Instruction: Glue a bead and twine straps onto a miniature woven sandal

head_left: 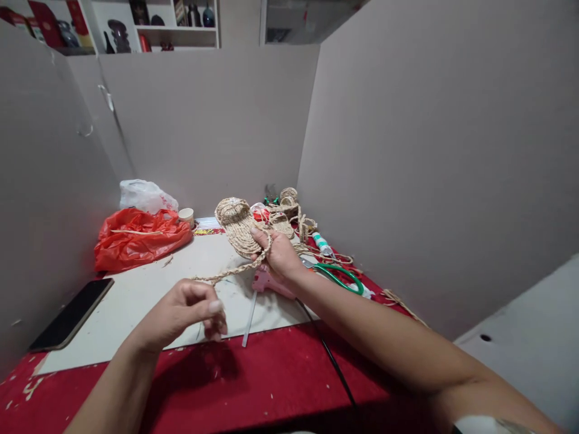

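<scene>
My right hand [281, 256] grips a woven straw slipper [239, 232] by its near end, thumb on top; the sole and a rounded toe strap show. From that end a braided straw rope [230, 272] runs left to my left hand [185, 313]. The fingers of my left hand are curled around the rope, though the exact grip is partly hidden behind the knuckles. Below my right hand lies a pink glue gun [274, 283] with a clear glue stick [249, 319] poking out toward me. Green-handled scissors [339, 277] rest just right of my right wrist.
A white board [136, 301] lies on the red tablecloth [253, 386]. At left are a phone [75, 313], a red plastic bag [140, 238] and a paper cup [186, 216]. More straw pieces [283, 224] are at the back right. Grey partitions [407, 150] enclose the table; a black cord [332, 358] crosses its front.
</scene>
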{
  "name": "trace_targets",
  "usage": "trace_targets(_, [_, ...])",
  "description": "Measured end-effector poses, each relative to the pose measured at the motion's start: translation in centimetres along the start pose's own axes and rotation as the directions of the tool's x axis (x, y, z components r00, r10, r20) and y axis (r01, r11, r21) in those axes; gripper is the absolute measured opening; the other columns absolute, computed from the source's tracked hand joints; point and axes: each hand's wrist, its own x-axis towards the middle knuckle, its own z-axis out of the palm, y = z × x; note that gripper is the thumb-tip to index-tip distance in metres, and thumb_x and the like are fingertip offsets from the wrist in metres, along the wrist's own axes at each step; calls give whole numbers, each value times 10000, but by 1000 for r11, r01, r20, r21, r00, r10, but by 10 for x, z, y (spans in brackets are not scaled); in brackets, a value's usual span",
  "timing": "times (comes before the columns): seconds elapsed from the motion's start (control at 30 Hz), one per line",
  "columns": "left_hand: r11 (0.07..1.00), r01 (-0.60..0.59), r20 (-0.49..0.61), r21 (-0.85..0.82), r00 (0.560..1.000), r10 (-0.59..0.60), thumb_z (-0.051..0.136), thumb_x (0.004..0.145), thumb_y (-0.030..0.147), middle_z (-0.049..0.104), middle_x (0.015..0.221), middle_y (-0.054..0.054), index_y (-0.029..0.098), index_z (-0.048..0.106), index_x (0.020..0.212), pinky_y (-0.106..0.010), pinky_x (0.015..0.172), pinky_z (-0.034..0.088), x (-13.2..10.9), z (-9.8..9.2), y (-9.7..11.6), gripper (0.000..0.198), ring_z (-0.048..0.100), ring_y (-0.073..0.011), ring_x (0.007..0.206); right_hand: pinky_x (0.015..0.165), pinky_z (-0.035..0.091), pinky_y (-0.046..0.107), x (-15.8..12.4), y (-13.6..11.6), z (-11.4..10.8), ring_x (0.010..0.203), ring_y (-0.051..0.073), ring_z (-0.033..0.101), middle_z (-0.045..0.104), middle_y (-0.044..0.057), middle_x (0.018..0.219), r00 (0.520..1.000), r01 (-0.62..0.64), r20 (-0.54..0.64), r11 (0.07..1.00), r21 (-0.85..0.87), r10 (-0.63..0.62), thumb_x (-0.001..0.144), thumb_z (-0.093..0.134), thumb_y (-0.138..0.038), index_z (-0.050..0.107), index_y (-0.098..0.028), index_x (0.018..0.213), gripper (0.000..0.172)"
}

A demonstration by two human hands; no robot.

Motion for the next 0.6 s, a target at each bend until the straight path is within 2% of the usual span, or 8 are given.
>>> trace_targets(0.03, [995, -95, -93, -27, 991, 93, 669, 811, 363, 671, 616, -51, 141, 633, 641, -253, 549, 471, -3, 0, 3, 281, 604, -142, 531, 303, 335, 179, -2, -2, -1, 362, 69, 457, 548, -60, 509, 1000, -18, -7, 1000, 15, 18, 597, 794, -482, 500, -184, 659, 423])
trace_targets(0.1, [959, -283, -322, 11, 907, 271, 660, 822, 332, 665, 650, -27, 162, 641, 679, -251, 600, 480, -7, 3, 9, 223, 589, -129, 573, 300, 342, 173, -6, -4, -3, 354, 63, 458, 562, -57, 521, 999, -36, 2, 998, 43, 36, 582, 809, -463, 506, -179, 659, 422])
trace_targets(0.17, [920, -330, -469, 210, 792, 391, 675, 815, 304, 696, 810, -28, 190, 678, 796, -253, 719, 485, -7, 7, 13, 115, 608, -138, 722, 300, 343, 165, -11, -6, -3, 344, 60, 459, 565, -54, 511, 997, -60, 45, 997, 55, 57, 607, 796, -468, 522, -173, 669, 408])
trace_targets(0.2, [901, -285, -481, 328, 770, 419, 686, 806, 296, 701, 917, -34, 206, 691, 879, -258, 793, 474, -6, 10, 14, 116, 613, -150, 823, 303, 343, 163, -14, -7, -3, 335, 60, 456, 559, -54, 495, 994, -81, 71, 995, 52, 77, 628, 782, -478, 528, -173, 676, 400])
trace_targets(0.27, [864, -150, -389, 480, 847, 363, 688, 806, 314, 679, 1083, -47, 226, 686, 1035, -271, 904, 434, -3, 17, 15, 246, 593, -179, 992, 301, 337, 161, -18, -8, -2, 311, 63, 447, 540, -60, 454, 986, -129, 106, 991, 35, 125, 664, 754, -502, 534, -177, 696, 394])
trace_targets(0.37, [896, -13, -130, 444, 988, 79, 624, 846, 393, 677, 1068, -60, 208, 673, 1083, -282, 876, 449, 0, 29, 10, 304, 601, -194, 983, 289, 316, 154, -21, -8, -1, 290, 65, 442, 527, -71, 433, 981, -163, 108, 986, 20, 160, 673, 744, -520, 522, -185, 708, 403])
trace_targets(0.47, [947, 118, -17, 298, 993, -119, 585, 858, 452, 680, 830, -53, 152, 687, 952, -259, 710, 470, 1, 36, 1, 331, 599, -148, 733, 295, 327, 144, -21, -7, -2, 309, 63, 466, 532, -76, 450, 983, -155, 110, 987, 47, 149, 646, 773, -495, 493, -190, 692, 417])
trace_targets(0.6, [942, 146, -136, 302, 985, -109, 581, 851, 475, 577, 599, -7, 135, 692, 869, -205, 521, 370, 2, 31, 0, 358, 458, -89, 526, 278, 323, 157, -21, -4, -7, 311, 73, 457, 531, -68, 446, 976, -178, 133, 983, 36, 172, 664, 760, -494, 498, -194, 691, 399])
